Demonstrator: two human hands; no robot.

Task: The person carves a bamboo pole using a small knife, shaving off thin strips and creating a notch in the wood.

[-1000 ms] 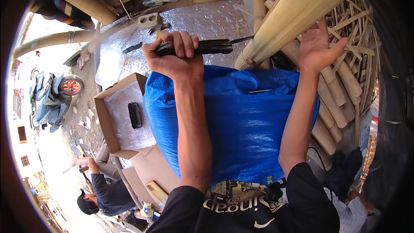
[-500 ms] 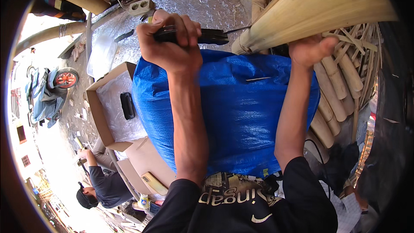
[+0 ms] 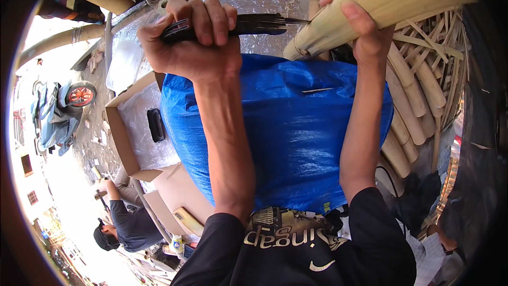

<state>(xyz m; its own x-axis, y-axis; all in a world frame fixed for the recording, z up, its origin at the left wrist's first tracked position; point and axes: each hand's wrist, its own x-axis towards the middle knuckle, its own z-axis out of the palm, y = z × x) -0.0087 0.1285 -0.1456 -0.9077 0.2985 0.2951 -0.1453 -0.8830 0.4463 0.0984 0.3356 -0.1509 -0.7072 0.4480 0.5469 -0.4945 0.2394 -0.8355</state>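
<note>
My left hand (image 3: 193, 37) is wrapped round the black handle of a knife (image 3: 259, 24). Its thin dark blade points right and meets the edge of a thick, pale bamboo piece (image 3: 386, 0) close to its lower end. The bamboo slants from the upper right down toward the middle, and that end has a darker ring. My right hand (image 3: 365, 34) grips it from below, thumb on the near side and fingertips showing at the far edge. Over my lap lies a blue plastic sheet (image 3: 296, 127), just beneath the bamboo's end.
Cut bamboo lengths (image 3: 405, 90) and split strips (image 3: 431, 39) lie at the right. A cardboard box (image 3: 129, 153) with a black case (image 3: 156, 125) stands left of my lap, near a phone (image 3: 188, 221). Another person (image 3: 129, 228) works at the lower left. A motorbike (image 3: 58, 108) stands beyond.
My left hand and the knife have shifted left and slightly up. My right hand, loosely spread before, has closed round the bamboo, which has tilted a little.
</note>
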